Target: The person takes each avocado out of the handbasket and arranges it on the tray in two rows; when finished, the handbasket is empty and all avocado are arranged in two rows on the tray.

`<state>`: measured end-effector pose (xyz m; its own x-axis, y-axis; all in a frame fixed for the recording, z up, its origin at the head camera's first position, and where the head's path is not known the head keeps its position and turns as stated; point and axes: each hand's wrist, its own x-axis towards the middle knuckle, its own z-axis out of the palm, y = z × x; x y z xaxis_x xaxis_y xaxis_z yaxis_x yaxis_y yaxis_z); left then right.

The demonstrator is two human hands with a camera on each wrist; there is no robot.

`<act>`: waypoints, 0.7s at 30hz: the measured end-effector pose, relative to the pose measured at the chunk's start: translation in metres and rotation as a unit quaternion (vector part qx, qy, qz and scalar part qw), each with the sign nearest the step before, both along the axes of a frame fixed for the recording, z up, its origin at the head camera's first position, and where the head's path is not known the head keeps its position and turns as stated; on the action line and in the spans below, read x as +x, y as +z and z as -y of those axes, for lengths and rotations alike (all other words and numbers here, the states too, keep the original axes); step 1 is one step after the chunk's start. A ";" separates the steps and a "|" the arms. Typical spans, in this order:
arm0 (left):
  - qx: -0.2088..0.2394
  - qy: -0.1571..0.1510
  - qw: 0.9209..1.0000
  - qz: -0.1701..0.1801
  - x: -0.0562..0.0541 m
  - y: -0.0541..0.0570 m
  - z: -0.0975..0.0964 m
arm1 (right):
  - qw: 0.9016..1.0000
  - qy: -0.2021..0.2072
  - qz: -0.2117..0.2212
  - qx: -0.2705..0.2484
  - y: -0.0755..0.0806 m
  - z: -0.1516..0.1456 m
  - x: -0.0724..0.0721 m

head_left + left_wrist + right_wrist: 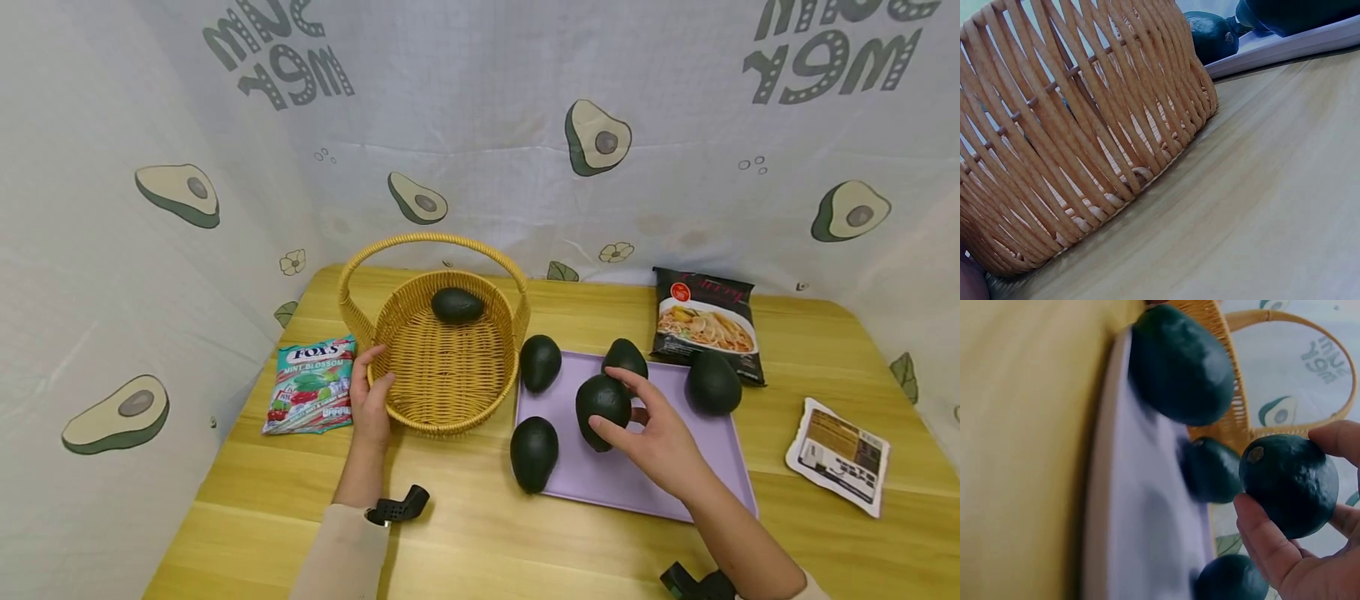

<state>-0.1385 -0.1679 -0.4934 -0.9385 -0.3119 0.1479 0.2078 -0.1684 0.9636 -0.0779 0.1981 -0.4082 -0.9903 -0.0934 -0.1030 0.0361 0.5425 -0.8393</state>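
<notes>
My right hand (pixel 660 442) holds a dark green avocado (pixel 603 410) between thumb and fingers over the lilac tray (pixel 645 500). In the right wrist view the held avocado (pixel 1290 484) shows raised above the tray. My left hand (pixel 371 404) grips the near-left rim of a yellow woven basket (pixel 435 421), with the thumb reaching over the rim. One avocado (pixel 457 306) lies inside the basket at the back. On the tray are several more: two at its left edge, (pixel 541 363) being the farther avocado, one behind the held one, and an avocado (pixel 713 383) at the far right corner.
Left of the basket lies a teal candy bag (pixel 311 386). A black noodle packet (pixel 705 325) sits behind the tray, and a white-and-brown pouch (pixel 840 456) is to its right. The basket's tall handle (pixel 435 238) arches over it. A printed curtain (pixel 480 108) hangs behind the wooden table (pixel 465 533).
</notes>
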 end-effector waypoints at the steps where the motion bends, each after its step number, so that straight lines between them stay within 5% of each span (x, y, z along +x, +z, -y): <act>1: -0.001 0.001 1.000 0.002 0.000 0.000 0.000 | 1.000 -0.001 0.002 0.006 -0.002 -0.002 0.002; 14: 0.000 -0.001 1.000 0.000 0.000 0.000 -0.001 | 0.996 0.010 -0.012 0.083 -0.022 -0.024 0.022; 21: 0.002 0.000 1.000 -0.001 0.000 0.000 -0.001 | 0.995 0.000 0.019 0.096 -0.026 -0.029 0.028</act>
<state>-0.1385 -0.1673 -0.4932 -0.9380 -0.3133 0.1482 0.2096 -0.1723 0.9625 -0.0501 0.2274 -0.4345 -0.9854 -0.0686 -0.1556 0.0653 0.6924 -0.7186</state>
